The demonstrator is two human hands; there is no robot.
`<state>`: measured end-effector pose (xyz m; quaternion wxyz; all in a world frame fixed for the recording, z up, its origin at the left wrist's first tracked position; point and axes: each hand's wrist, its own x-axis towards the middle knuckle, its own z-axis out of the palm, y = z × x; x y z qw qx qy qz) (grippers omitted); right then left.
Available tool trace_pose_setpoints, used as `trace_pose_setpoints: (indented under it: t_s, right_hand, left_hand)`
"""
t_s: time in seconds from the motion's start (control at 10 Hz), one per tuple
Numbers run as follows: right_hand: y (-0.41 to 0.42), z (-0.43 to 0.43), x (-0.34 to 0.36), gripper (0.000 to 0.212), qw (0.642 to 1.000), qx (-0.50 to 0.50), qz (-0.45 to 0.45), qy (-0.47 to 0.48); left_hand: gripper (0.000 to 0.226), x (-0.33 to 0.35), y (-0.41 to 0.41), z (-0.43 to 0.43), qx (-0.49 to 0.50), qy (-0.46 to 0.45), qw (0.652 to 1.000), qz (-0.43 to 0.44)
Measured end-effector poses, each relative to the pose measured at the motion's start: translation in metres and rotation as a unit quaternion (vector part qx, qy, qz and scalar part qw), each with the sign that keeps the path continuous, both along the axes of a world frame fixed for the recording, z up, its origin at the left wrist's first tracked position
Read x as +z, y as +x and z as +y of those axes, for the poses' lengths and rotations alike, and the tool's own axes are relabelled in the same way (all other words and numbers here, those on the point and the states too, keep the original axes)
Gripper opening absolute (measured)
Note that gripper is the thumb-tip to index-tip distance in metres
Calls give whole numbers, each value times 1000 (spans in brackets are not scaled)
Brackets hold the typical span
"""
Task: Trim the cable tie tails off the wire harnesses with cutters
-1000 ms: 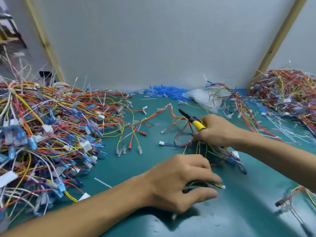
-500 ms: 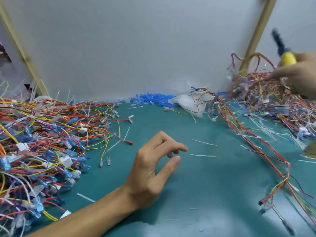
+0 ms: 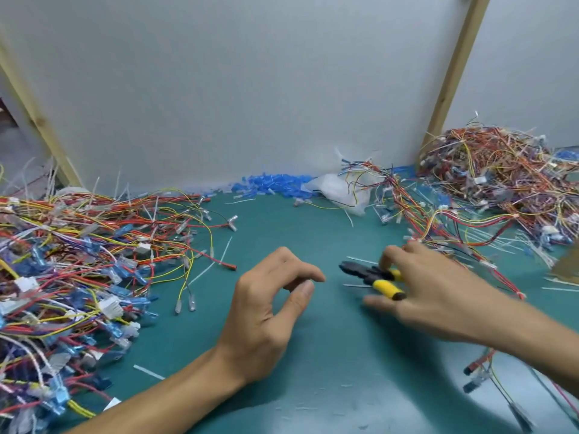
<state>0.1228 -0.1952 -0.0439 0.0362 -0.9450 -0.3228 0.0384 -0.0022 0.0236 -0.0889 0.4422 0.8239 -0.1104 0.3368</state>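
My right hand (image 3: pixel 438 289) holds the cutters (image 3: pixel 380 285), black-jawed with yellow handles, low over the green mat (image 3: pixel 313 355), jaws pointing left. Its fingers are spread around the handles and blurred. My left hand (image 3: pixel 266 311) hovers left of the jaws, thumb and fingers loosely curled, with nothing in it. A large tangle of wire harnesses (image 3: pixel 72 270) with white cable tie tails sticking up covers the left side. A second heap of harnesses (image 3: pixel 501 170) lies at the back right, with strands trailing toward my right wrist.
Cut white tie tails (image 3: pixel 360 260) lie on the mat near the cutters. Blue plastic bits (image 3: pixel 272 183) and a crumpled clear bag (image 3: pixel 338 189) sit along the grey back wall. Wooden posts (image 3: pixel 454 73) stand at both sides.
My right hand carried a harness up to the right heap, dropped it there, and has come back down to the mat with the cutters. My left hand let go and stays open.
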Motion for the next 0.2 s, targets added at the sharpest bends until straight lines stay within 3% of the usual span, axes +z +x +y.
trace_pose_setpoints:
  t_s: [0.1,0.2]
  right_hand:
    - [-18,10,-23,53,998,-5,-61,19]
    - [-23,17,-26,47,994,9,-61,91]
  left_hand:
    - [14,1,-2,0,-6,11,1000,-9]
    - [14,4,-4,-4,2,17,1000,-9]
